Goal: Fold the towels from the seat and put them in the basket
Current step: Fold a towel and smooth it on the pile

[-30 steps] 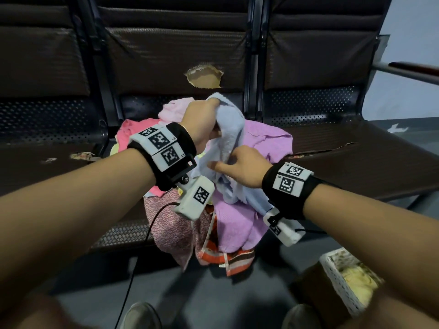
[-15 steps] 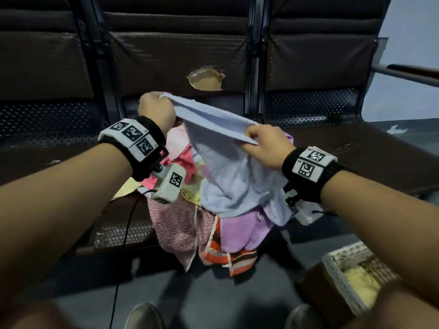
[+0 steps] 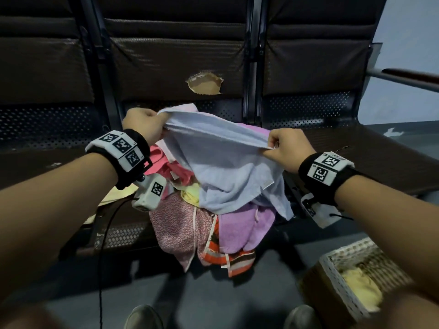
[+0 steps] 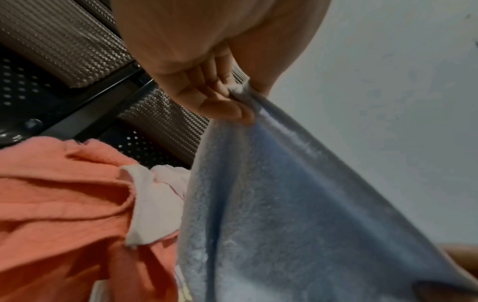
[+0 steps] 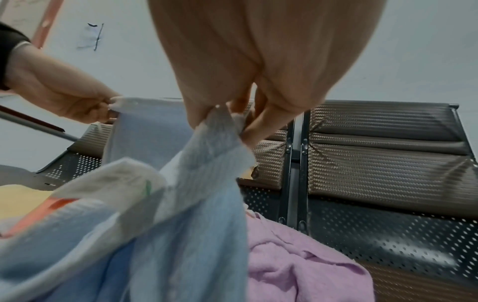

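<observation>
In the head view the left hand, left of centre, and the right hand, right of centre, each pinch the top edge of a light blue towel, stretched between them above the heap. Its lower part drapes over the pile of towels on the middle seat of a dark bench.

The left wrist view adds what the head view hides: the fingers curled with the thumb around a bunched corner of the blue towel, which falls away to the lower right. At the lower left lies an orange-pink towel with a pale pink one against it.

The right wrist view shows the right hand from underneath, fingers and thumb closed on the towel's other corner, and the left hand at the left edge gripping the far corner. A lilac towel lies at the bottom right, beside the hanging blue cloth.

Only the head view shows the surroundings: a torn hole in the backrest at upper centre, a speckled pink towel and an orange striped one hanging off the seat's front edge, and a wicker basket on the floor at lower right with something yellow inside. The right forearm crosses part of the basket. Two shoe tips show at the bottom edge.
</observation>
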Motion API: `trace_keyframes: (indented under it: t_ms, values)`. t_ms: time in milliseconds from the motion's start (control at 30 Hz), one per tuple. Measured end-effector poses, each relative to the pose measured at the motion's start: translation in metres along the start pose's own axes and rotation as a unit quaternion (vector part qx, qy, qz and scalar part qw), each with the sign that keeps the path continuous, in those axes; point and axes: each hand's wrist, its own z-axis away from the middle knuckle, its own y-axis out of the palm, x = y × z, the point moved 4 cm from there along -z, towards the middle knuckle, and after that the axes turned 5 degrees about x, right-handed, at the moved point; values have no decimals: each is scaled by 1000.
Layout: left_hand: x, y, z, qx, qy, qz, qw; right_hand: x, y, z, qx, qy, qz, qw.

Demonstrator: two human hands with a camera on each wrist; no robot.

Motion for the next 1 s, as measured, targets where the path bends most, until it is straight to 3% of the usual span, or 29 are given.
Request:
trace_keyframes:
  t_ms: [167,300,400,500,733,1000]
  values:
    - [-9,-3,5,-33,69,-75,994,11,3,7,22,-60,-29,998]
    - [-23,1,6,-9,60,18,998,13,-2,-1,46,1,-29,999]
    - [-40,4,9,32,89,61,994,19,-13,-11,55,46,-58,996]
    - [-54,2,15,86,102,76,988,25,-32,-17,8,58,-100,993]
    - [-89,-28,24,192,121,116,967,40,-92,-23,-74,70,-66,993]
    - [-121,-43,19,160,130,102,973,53,-114,-29,-39,4,-160,986]
